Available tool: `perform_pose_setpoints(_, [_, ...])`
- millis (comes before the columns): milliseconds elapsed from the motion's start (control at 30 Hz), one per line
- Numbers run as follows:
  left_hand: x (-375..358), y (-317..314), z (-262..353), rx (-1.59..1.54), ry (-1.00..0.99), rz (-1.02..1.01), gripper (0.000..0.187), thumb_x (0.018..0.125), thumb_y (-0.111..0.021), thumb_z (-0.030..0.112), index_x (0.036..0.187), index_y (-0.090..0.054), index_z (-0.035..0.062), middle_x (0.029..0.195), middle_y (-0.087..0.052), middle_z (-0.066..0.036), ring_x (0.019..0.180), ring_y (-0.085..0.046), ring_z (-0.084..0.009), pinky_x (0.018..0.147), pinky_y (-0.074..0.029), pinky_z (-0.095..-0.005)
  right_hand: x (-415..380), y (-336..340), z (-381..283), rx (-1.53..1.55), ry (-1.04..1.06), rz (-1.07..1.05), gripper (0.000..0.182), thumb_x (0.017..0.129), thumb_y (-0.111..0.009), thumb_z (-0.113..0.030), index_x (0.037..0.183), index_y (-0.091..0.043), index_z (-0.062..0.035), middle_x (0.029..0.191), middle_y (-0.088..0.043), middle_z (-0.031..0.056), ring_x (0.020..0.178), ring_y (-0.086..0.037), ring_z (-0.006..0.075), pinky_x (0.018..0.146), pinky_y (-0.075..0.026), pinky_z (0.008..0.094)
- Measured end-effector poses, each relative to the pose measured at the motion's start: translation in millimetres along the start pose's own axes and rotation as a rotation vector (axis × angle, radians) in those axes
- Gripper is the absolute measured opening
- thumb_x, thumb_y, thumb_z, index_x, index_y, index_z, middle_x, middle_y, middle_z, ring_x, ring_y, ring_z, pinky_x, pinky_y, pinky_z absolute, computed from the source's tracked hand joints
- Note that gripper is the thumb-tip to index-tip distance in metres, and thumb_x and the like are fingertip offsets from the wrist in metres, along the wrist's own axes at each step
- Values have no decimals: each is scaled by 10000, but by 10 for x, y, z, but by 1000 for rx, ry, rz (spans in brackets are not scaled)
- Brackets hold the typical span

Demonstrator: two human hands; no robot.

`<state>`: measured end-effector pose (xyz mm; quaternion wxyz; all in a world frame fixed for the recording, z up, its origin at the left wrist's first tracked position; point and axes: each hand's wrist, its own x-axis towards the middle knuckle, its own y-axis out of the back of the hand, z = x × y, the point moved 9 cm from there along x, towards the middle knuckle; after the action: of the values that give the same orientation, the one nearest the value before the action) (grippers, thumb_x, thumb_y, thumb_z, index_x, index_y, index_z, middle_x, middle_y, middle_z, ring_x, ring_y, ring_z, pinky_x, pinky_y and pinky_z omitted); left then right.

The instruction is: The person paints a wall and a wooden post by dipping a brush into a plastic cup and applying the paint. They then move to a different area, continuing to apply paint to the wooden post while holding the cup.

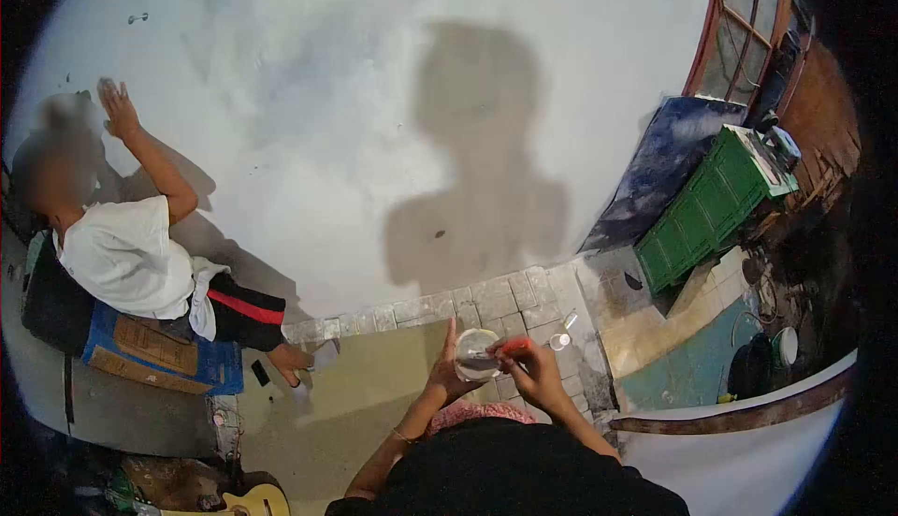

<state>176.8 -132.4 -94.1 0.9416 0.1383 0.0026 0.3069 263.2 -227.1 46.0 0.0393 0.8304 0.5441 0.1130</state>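
Observation:
Near the bottom centre, my left hand (pixel 450 371) is wrapped round the side of a small round white container (pixel 474 366). A red-handled tool (pixel 510 346) is gripped in my right hand (pixel 533 372), its far end over the container's opening. What lies inside the container is too small to tell. Beyond my hands stands a pale wall (pixel 318 142) with grey patches, and the shadow of a head and shoulders falls on it.
At the left a person in a white shirt (pixel 126 259) sits on a blue and brown box (pixel 154 352), one hand raised near the wall. A green cabinet (pixel 702 212) stands tilted at the right. A yellow guitar (pixel 257 502) lies at the bottom left.

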Motion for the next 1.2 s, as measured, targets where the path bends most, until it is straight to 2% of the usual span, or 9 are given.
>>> perform_pose_setpoints(267, [-464, -298, 35, -35, 57, 24, 1419, 552, -903, 296, 1472, 156, 81, 1287, -515, -210, 1164, -540, -326, 997, -443, -407, -532, 80, 61, 127, -17, -1, 123, 940, -553, -89, 1008, -572, 12, 1023, -648, 120, 850, -608, 140, 723, -515, 282])
perform_pose_setpoints(367, [-615, -643, -450, 49, 67, -1, 1407, 562, -901, 281, 1474, 152, 81, 1309, -501, -207, 1172, -537, -315, 995, -443, -395, -737, 155, 77, 63, 17, 18, 143, 937, -561, -97, 1031, -575, 10, 1021, -650, 109, 858, -614, 141, 713, -519, 281])
perform_pose_setpoints(400, [-758, -487, 215, -51, 27, 23, 1386, 595, -889, 251, 1466, 173, 74, 1284, -534, -183, 1159, -553, -290, 991, -444, -381, -827, 150, 87, 85, -50, 13, 120, 918, -556, -38, 1020, -578, 21, 1020, -646, 103, 885, -608, 135, 768, -508, 280])
perform_pose_setpoints(533, [-1061, -671, 303, -106, 53, 22, 1425, 588, -898, 297, 1446, 217, 69, 1278, -548, -169, 1143, -574, -269, 989, -451, -386, -1156, 38, 21, -22, -51, -153, 142, 895, -555, 20, 1034, -583, 31, 1018, -645, 94, 922, -605, 131, 817, -501, 286])
perform_pose_setpoints(767, [-1481, -738, 260, 36, -24, 58, 1422, 604, -884, 291, 1440, 248, 89, 1279, -543, -157, 1152, -558, -254, 1047, -394, -379, -1587, -30, -41, 117, -28, -39, 196, 894, -557, 11, 1088, -572, 28, 1020, -649, 105, 908, -618, 148, 823, -512, 302])
perform_pose_setpoints(900, [-1837, -667, 389, -54, 170, -26, 1448, 583, -890, 324, 1439, 256, 102, 1322, -504, -171, 1171, -540, -271, 1039, -398, -367, -1829, -177, -137, 173, -62, 12, 176, 918, -544, -19, 1087, -556, 30, 1014, -652, 97, 853, -613, 129, 761, -517, 298])
perform_pose_setpoints(1100, [-2607, -474, 420, -14, -70, 107, 1364, 616, -883, 250, 1480, 163, 109, 1340, -483, -185, 1166, -529, -267, 991, -437, -372, -2223, -517, -311, 273, -60, 168, 401, 919, -575, -76, 1256, -370, -4, 889, -638, 88, 718, -589, 106, 621, -491, 247])
perform_pose_setpoints(1167, [-2905, -741, -590, -803, 219, 80, 1296, 637, -872, 205, 1496, 93, 101, 1333, -492, -182, 1164, -525, -250, 1002, -427, -378, -2438, -611, -268, 184, -47, 221, 399, 906, -598, -86, 1234, -387, -4, 877, -628, 73, 677, -587, 100, 585, -483, 237])
perform_pose_setpoints(1200, [-3046, -428, 349, -319, 22, 156, 1267, 661, -862, 221, 1477, 100, 106, 1301, -516, -145, 1111, -578, -270, 935, -495, -426, -2532, -631, -203, 92, -6, 265, 378, 895, -617, -98, 1204, -425, 3, 829, -616, 56, 672, -596, 94, 577, -486, 239])
